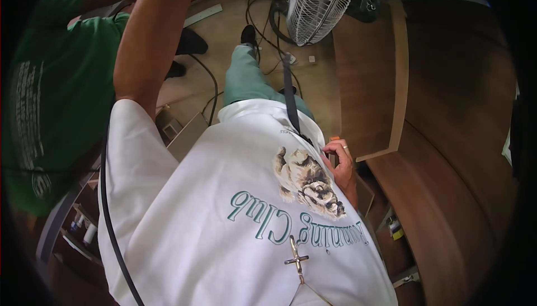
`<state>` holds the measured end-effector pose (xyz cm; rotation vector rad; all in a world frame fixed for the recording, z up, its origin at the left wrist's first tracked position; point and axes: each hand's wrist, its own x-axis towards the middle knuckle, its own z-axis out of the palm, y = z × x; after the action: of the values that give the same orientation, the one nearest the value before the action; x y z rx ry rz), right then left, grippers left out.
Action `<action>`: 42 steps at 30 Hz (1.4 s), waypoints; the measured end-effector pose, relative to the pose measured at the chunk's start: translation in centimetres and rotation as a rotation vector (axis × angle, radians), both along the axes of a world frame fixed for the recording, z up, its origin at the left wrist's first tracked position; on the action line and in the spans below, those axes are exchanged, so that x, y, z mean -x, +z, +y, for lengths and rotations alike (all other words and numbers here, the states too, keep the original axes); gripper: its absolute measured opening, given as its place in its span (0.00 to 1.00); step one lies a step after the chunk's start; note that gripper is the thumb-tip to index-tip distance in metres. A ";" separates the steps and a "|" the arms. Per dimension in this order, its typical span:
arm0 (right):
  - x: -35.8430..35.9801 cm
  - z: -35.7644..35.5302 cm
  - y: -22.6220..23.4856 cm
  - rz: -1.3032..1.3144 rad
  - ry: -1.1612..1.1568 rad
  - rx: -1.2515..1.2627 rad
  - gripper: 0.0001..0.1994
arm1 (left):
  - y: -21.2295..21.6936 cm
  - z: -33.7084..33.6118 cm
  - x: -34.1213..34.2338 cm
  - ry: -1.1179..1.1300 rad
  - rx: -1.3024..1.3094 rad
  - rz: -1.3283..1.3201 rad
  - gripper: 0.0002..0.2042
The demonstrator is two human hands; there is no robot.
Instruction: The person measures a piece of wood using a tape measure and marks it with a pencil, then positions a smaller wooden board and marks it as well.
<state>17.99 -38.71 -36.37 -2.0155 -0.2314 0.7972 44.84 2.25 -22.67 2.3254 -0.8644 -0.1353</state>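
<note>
Showing small orange piece (335,138), mostly hidden, beside right hand (342,166).
Right fingers curled, grasp indeterminable; left hand out of view.

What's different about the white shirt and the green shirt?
The white shirt has green lettering and an animal picture; the green shirt shows white printing.

The white shirt fills the middle, beside the wearer's right hand; the green shirt is over at the left.

Both have writing and short sleeves.
</note>
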 end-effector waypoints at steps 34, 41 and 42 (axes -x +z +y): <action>6.8 -9.6 -1.2 -0.079 -0.084 -0.185 0.11 | -16.7 -6.9 42.5 0.141 0.011 1.367 0.25; 3.9 -8.1 -1.2 -0.099 0.070 -0.183 0.11 | -15.1 -12.6 48.8 0.456 0.255 1.141 0.21; 3.3 -7.6 -1.2 -0.100 0.097 -0.171 0.11 | -14.8 -12.0 47.8 0.585 0.190 1.017 0.21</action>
<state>14.70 -46.34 -37.57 -1.8956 -0.4426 0.7127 -3.01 -9.77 -37.47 1.8499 0.2906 -0.8363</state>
